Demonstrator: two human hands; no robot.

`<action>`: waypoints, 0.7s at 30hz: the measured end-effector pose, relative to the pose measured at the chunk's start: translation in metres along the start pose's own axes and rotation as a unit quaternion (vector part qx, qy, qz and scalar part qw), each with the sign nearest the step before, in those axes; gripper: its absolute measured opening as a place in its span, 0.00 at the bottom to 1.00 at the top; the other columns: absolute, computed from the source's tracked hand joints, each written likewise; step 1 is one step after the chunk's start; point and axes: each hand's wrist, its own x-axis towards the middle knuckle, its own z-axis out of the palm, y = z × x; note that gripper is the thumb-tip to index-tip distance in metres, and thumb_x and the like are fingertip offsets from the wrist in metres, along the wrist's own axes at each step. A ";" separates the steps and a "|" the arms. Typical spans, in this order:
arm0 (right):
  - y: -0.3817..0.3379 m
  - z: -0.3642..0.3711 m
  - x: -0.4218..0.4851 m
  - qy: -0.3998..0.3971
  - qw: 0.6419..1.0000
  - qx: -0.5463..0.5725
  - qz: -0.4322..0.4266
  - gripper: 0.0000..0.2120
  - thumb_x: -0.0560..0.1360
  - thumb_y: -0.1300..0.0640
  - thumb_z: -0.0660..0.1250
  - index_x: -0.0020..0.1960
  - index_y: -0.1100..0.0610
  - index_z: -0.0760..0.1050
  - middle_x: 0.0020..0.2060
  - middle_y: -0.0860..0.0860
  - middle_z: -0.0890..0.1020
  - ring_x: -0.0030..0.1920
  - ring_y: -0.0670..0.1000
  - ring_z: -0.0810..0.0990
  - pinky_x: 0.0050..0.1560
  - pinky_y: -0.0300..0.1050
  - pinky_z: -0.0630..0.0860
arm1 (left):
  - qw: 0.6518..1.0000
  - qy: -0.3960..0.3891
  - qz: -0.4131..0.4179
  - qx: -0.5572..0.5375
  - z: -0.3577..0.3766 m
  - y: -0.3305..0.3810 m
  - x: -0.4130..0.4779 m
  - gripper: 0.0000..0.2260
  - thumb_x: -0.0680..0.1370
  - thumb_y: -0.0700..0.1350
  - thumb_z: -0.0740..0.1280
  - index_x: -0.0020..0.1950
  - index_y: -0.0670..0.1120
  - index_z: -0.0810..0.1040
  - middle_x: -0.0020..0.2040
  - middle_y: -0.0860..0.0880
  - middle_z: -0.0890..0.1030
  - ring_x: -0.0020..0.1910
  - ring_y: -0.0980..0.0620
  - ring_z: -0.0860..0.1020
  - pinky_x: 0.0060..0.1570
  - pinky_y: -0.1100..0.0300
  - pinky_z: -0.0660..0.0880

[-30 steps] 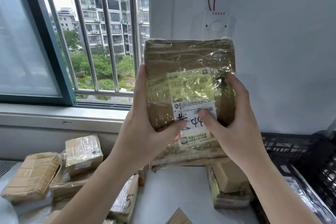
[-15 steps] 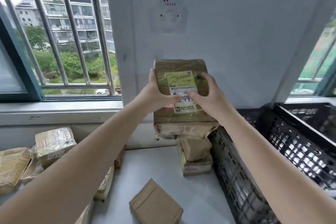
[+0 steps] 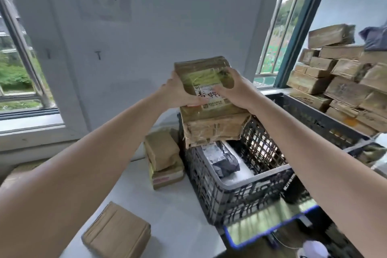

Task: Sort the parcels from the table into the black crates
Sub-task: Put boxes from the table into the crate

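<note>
The brown parcel (image 3: 213, 130), wrapped in clear tape and carrying a white label (image 3: 213, 106) with handwriting, is held upright in the air over the far left corner of the nearer black crate (image 3: 257, 178), its lower edge just above the rim. The left hand (image 3: 179, 91) grips its nine o'clock edge, thumb curled across the front onto the label and fingers hidden behind. The right hand (image 3: 237, 90) grips the three o'clock edge the same way, its thumb also on the label. Below the parcel, at six o'clock, the crate holds a grey bag (image 3: 225, 162) lying on something white. A second black crate (image 3: 314, 117) stands at the parcel's three o'clock, touching the first. Beyond it, at two o'clock, a pile of brown parcels (image 3: 343, 88) rises beside the window (image 3: 278, 37). At seven o'clock a small stack of parcels (image 3: 165, 159) sits on the white desk (image 3: 167, 205), just beside the nearer crate's left wall. Further out at seven o'clock, near the desk's front edge, lies a flat brown parcel (image 3: 117, 234), well apart from the stack.
</note>
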 end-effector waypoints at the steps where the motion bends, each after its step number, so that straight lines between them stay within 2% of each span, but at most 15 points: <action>1: 0.016 -0.006 0.006 -0.004 1.000 -0.004 0.002 0.36 0.74 0.37 0.69 0.76 0.41 0.57 0.55 0.48 0.74 0.32 0.44 0.78 0.23 0.34 0.71 | 1.000 -0.009 0.004 0.011 0.013 0.005 0.008 0.59 0.61 0.64 0.80 0.79 0.45 0.49 0.74 0.46 0.66 0.73 0.44 0.66 0.72 0.46 0.66; 4: 0.069 -0.013 0.030 -0.019 1.000 -0.008 0.004 0.36 0.74 0.37 0.68 0.77 0.42 0.56 0.65 0.53 0.75 0.34 0.42 0.77 0.27 0.34 0.71 | 0.999 -0.028 -0.008 0.043 0.058 0.014 0.038 0.61 0.62 0.66 0.78 0.80 0.46 0.44 0.76 0.45 0.63 0.74 0.44 0.65 0.72 0.47 0.66; 7: 0.126 -0.011 0.058 -0.040 0.999 -0.017 0.005 0.37 0.74 0.37 0.69 0.77 0.44 0.57 0.68 0.52 0.75 0.38 0.40 0.75 0.32 0.35 0.68 | 0.997 -0.026 -0.050 0.060 0.108 0.015 0.074 0.61 0.63 0.66 0.78 0.80 0.45 0.44 0.78 0.45 0.62 0.75 0.44 0.64 0.72 0.48 0.65; 8: 0.146 -0.009 0.068 -0.051 0.999 -0.019 0.005 0.37 0.74 0.38 0.69 0.77 0.44 0.57 0.68 0.52 0.75 0.40 0.42 0.75 0.34 0.36 0.69 | 0.996 -0.021 -0.067 0.063 0.125 0.014 0.085 0.60 0.63 0.66 0.77 0.80 0.45 0.44 0.78 0.45 0.62 0.75 0.44 0.64 0.72 0.48 0.65; 11: 0.199 -0.003 0.096 -0.097 0.995 -0.026 0.005 0.38 0.74 0.37 0.69 0.77 0.45 0.57 0.69 0.53 0.74 0.55 0.50 0.77 0.52 0.46 0.75 | 0.991 -0.019 -0.118 0.052 0.172 0.011 0.112 0.60 0.63 0.65 0.78 0.81 0.46 0.44 0.78 0.46 0.62 0.75 0.44 0.63 0.72 0.48 0.65; 12: 0.214 0.001 0.103 -0.113 0.993 -0.035 0.005 0.38 0.74 0.36 0.68 0.77 0.45 0.57 0.69 0.53 0.74 0.57 0.51 0.77 0.57 0.47 0.75 | 0.990 -0.027 -0.131 0.044 0.184 0.008 0.119 0.60 0.63 0.65 0.78 0.81 0.46 0.44 0.78 0.46 0.61 0.76 0.45 0.63 0.72 0.48 0.65; 13: 0.226 0.006 0.109 -0.124 0.992 -0.041 0.001 0.38 0.74 0.36 0.68 0.77 0.45 0.57 0.69 0.53 0.74 0.54 0.49 0.78 0.55 0.44 0.76 | 0.988 -0.035 -0.142 0.039 0.194 0.005 0.125 0.60 0.63 0.65 0.78 0.81 0.47 0.43 0.78 0.46 0.61 0.76 0.45 0.63 0.73 0.48 0.65; 15: 0.244 0.021 0.121 -0.140 0.990 -0.032 -0.003 0.38 0.75 0.37 0.68 0.78 0.47 0.57 0.67 0.53 0.76 0.41 0.40 0.75 0.37 0.33 0.70 | 0.983 -0.044 -0.171 0.043 0.208 -0.003 0.136 0.62 0.64 0.65 0.78 0.81 0.46 0.41 0.79 0.45 0.61 0.77 0.44 0.61 0.73 0.48 0.64; 16: 0.249 0.030 0.126 -0.151 0.988 -0.022 0.000 0.38 0.75 0.38 0.68 0.78 0.48 0.57 0.67 0.54 0.76 0.38 0.38 0.74 0.33 0.33 0.66 | 0.979 -0.042 -0.194 0.055 0.213 -0.008 0.140 0.62 0.64 0.66 0.77 0.81 0.44 0.39 0.79 0.44 0.59 0.77 0.43 0.60 0.73 0.47 0.63; 17: 0.254 0.041 0.130 -0.162 0.987 -0.010 0.004 0.38 0.75 0.38 0.68 0.78 0.49 0.56 0.67 0.55 0.76 0.40 0.40 0.76 0.33 0.34 0.67 | 0.973 -0.036 -0.216 0.077 0.216 -0.013 0.144 0.63 0.65 0.67 0.76 0.80 0.43 0.37 0.80 0.43 0.57 0.78 0.42 0.58 0.74 0.47 0.63; 19: 0.260 0.064 0.136 -0.187 0.982 0.018 0.015 0.39 0.76 0.38 0.67 0.79 0.49 0.55 0.69 0.56 0.74 0.53 0.49 0.80 0.42 0.39 0.70 | 0.960 -0.023 -0.251 0.121 0.220 -0.024 0.151 0.63 0.65 0.68 0.75 0.80 0.41 0.37 0.80 0.41 0.55 0.78 0.40 0.57 0.74 0.47 0.62; 21: 0.260 0.087 0.140 -0.205 0.978 0.042 0.022 0.39 0.76 0.39 0.67 0.79 0.51 0.54 0.70 0.56 0.73 0.62 0.55 0.77 0.49 0.42 0.69 | 0.948 -0.014 -0.282 0.144 0.220 -0.036 0.155 0.61 0.65 0.68 0.75 0.81 0.42 0.40 0.79 0.40 0.57 0.77 0.39 0.58 0.73 0.47 0.63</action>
